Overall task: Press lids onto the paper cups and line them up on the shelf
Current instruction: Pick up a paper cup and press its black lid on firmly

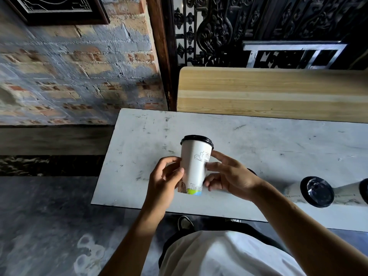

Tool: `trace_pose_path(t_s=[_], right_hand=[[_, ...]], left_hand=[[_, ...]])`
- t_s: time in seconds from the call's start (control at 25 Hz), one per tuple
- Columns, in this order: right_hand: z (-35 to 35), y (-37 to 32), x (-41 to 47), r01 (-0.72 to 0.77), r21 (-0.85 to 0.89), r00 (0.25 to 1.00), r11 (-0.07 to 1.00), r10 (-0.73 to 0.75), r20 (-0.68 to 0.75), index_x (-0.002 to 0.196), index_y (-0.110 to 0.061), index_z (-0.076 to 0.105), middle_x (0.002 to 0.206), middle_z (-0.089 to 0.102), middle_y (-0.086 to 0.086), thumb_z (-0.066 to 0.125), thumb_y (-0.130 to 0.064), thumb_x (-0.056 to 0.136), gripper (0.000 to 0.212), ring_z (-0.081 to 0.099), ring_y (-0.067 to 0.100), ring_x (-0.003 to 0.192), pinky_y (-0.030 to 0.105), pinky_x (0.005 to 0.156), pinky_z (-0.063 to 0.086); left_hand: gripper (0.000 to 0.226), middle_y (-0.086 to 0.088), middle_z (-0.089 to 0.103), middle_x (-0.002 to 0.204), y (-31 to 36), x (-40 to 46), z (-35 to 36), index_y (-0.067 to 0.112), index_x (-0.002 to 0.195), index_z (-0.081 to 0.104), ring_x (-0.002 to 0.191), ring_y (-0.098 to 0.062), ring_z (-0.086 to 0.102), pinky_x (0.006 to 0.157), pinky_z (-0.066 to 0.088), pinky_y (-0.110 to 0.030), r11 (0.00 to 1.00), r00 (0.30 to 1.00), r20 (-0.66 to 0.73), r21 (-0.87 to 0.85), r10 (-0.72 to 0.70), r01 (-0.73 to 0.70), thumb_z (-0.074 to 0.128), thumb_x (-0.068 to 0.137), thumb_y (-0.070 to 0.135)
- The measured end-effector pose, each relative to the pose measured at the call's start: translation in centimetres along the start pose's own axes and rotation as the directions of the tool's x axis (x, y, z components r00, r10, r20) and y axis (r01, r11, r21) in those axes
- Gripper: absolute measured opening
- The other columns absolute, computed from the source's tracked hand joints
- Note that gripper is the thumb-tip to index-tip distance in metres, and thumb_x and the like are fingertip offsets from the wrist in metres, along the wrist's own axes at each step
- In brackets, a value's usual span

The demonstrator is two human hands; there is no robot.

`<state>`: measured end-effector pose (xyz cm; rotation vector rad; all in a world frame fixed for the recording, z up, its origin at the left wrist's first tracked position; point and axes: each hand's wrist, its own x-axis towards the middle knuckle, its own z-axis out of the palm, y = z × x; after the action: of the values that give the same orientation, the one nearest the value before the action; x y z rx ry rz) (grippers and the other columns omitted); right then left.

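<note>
A white paper cup [195,166] with line drawings and a green and blue band at its base is held upright above the white table [258,140]. A black lid [197,140] sits on its top. My left hand [165,180] grips the cup's lower left side. My right hand [229,176] holds its right side, fingers spread along the wall. Two more lidded cups stand at the right: one [316,191] with its black lid facing up, another [358,191] cut off by the frame edge.
A light wooden shelf or bench top [268,92] runs behind the table. A brick wall is at the left, dark carved metalwork at the back. The table's left edge ends near my left hand. My shoe shows below the table.
</note>
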<state>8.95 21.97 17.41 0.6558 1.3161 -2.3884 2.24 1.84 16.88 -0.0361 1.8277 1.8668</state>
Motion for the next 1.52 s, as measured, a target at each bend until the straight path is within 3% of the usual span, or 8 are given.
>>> trace_pose_path(t_s=[0.24,0.4,0.52,0.64,1.04,1.2,1.36,1.52], right_hand=[[-0.1,-0.3,0.3,0.059,-0.116,0.996,0.991,-0.066,-0.056,0.151,-0.018,0.040,0.091,0.068,0.019,0.077,-0.015,0.082,0.078,0.063,0.022,0.059,0.029,0.051,0.051],[-0.2,-0.3,0.3,0.022,-0.223,1.000,0.975,-0.026,-0.017,0.137,-0.014,0.057,0.099,0.059,0.023,0.076,-0.023,0.089,0.053,0.054,0.017,0.057,0.026,0.047,0.043],[-0.1,-0.3,0.3,0.014,-0.164,0.999,0.986,-0.019,-0.027,0.127,-0.007,0.062,0.099,0.061,0.015,0.055,-0.020,0.103,0.028,0.053,0.020,0.057,0.027,0.048,0.040],[-0.6,-0.2,0.5,0.028,-0.068,0.991,0.997,-0.036,-0.130,0.119,-0.019,0.070,0.095,0.064,0.013,0.038,-0.009,0.106,0.035,0.056,0.023,0.057,0.029,0.048,0.039],[-0.4,0.4,1.0,0.107,-0.157,0.986,0.982,-0.125,-0.113,0.133,-0.010,0.064,0.090,0.066,0.011,0.076,-0.010,0.088,0.047,0.054,0.016,0.067,0.028,0.062,0.045],[0.2,0.7,1.1,0.137,-0.127,0.987,0.982,-0.147,-0.072,0.127,-0.008,0.070,0.088,0.065,0.009,0.064,-0.015,0.098,0.030,0.056,0.014,0.069,0.028,0.063,0.045],[0.5,0.8,1.5,0.115,-0.075,0.988,0.990,-0.122,-0.090,0.130,-0.014,0.065,0.089,0.067,0.010,0.066,-0.008,0.090,0.040,0.059,0.019,0.072,0.030,0.065,0.049],[1.4,1.0,1.8,0.146,-0.027,0.989,0.989,-0.147,-0.034,0.136,-0.014,0.058,0.101,0.072,0.014,0.067,-0.003,0.090,0.048,0.059,0.020,0.071,0.032,0.067,0.050]], left_hand=[[0.048,-0.002,0.071,0.114,-0.5,-0.2,-0.2,0.026,0.116,0.066,0.102,-0.011,0.069,0.086,0.055,-0.019,0.950,0.980,0.036,0.242,0.194,-0.197,0.060,0.090,-0.014],[0.061,-0.008,0.063,0.112,-0.8,0.0,-0.4,0.031,0.113,0.074,0.085,-0.013,0.068,0.078,0.059,-0.036,0.892,0.953,0.064,0.338,0.296,-0.300,0.058,0.084,-0.020],[0.050,-0.003,0.070,0.100,-0.5,0.2,0.0,0.033,0.110,0.077,0.083,-0.009,0.067,0.077,0.058,-0.031,0.933,0.967,0.016,0.260,0.254,-0.249,0.060,0.088,-0.010],[0.031,0.005,0.079,0.107,-0.2,0.0,0.3,0.032,0.112,0.076,0.100,-0.005,0.072,0.090,0.057,-0.026,0.975,0.985,-0.024,0.150,0.172,-0.167,0.067,0.090,0.011],[0.042,0.005,0.079,0.116,-0.2,-0.3,0.4,0.017,0.122,0.069,0.113,-0.013,0.073,0.100,0.057,-0.040,0.998,0.998,-0.012,0.010,0.057,-0.057,0.080,0.082,0.014],[0.038,-0.003,0.079,0.110,-0.8,-0.1,0.0,0.018,0.122,0.070,0.108,-0.021,0.074,0.087,0.059,-0.036,1.000,0.999,-0.042,-0.008,-0.007,0.007,0.075,0.086,0.011],[0.028,0.001,0.078,0.093,-1.0,0.1,-0.7,0.020,0.114,0.073,0.088,-0.012,0.074,0.081,0.057,-0.041,0.992,0.994,-0.066,-0.089,-0.091,0.085,0.065,0.091,0.007],[0.036,-0.006,0.079,0.106,-1.0,0.4,-1.3,0.016,0.123,0.069,0.097,-0.022,0.074,0.081,0.059,-0.036,0.992,0.996,-0.038,-0.093,-0.086,0.082,0.053,0.097,-0.004]])
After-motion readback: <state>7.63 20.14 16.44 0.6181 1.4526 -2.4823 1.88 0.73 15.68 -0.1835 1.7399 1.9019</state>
